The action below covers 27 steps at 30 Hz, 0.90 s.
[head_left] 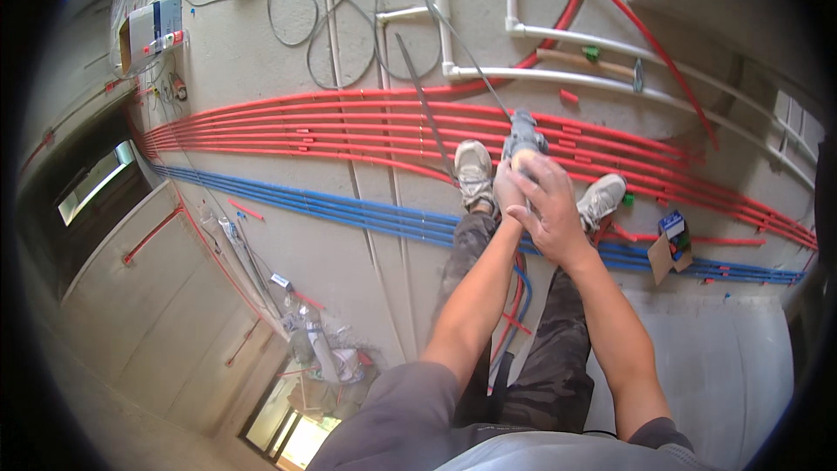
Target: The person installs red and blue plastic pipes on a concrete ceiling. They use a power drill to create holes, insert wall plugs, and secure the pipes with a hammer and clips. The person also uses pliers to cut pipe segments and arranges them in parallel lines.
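Note:
My left hand (510, 192) and my right hand (555, 214) are closed together on a grey power tool (525, 131) with a tan part, held over the pipe runs between my shoes (472, 166). My right hand overlaps the left, partly hiding it. A thin dark line extends from the tool's far end; I cannot tell if it is a rod or cable. Beneath and around the tool lie parallel red pipes (331, 126) and blue pipes (366, 207). An open blue-and-brown cardboard box (668, 257) sits to the right, near small green pieces (629, 200).
White pipe frames (567, 30) and loose grey cables (318, 0) lie ahead. At upper left is another box (151, 30); lower left holds piled materials (327, 362). A concrete wall (148, 314) with openings borders the left side.

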Each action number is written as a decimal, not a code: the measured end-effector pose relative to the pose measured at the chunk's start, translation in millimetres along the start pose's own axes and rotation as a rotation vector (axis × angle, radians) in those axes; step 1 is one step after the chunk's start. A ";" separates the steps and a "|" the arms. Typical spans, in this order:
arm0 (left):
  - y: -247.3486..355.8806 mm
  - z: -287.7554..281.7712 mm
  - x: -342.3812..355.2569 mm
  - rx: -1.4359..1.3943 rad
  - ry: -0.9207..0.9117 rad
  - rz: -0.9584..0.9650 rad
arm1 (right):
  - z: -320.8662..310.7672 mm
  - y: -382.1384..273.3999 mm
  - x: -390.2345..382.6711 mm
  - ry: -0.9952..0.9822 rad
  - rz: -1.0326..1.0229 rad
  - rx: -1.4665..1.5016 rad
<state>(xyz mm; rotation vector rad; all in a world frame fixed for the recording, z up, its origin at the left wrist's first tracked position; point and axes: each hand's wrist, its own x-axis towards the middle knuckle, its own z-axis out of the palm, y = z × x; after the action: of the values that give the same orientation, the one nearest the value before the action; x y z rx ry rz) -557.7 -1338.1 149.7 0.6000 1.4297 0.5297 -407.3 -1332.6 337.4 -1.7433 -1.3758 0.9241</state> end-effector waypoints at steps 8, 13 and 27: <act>117.7 3.1 -45.4 0.769 -0.044 0.652 | 24.5 -22.4 23.2 0.030 0.105 0.021; 150.5 -2.6 -22.5 0.708 -0.320 0.825 | 22.5 -15.0 17.7 0.002 0.055 -0.144; 102.2 26.9 44.5 0.827 -0.697 0.986 | -16.2 31.1 -6.8 0.156 -0.211 -0.096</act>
<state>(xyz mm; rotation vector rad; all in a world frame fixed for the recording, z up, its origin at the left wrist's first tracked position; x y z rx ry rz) -525.7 -1234.1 185.8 1.9771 0.5449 0.3797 -380.1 -1346.3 318.9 -1.6636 -1.4865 0.6040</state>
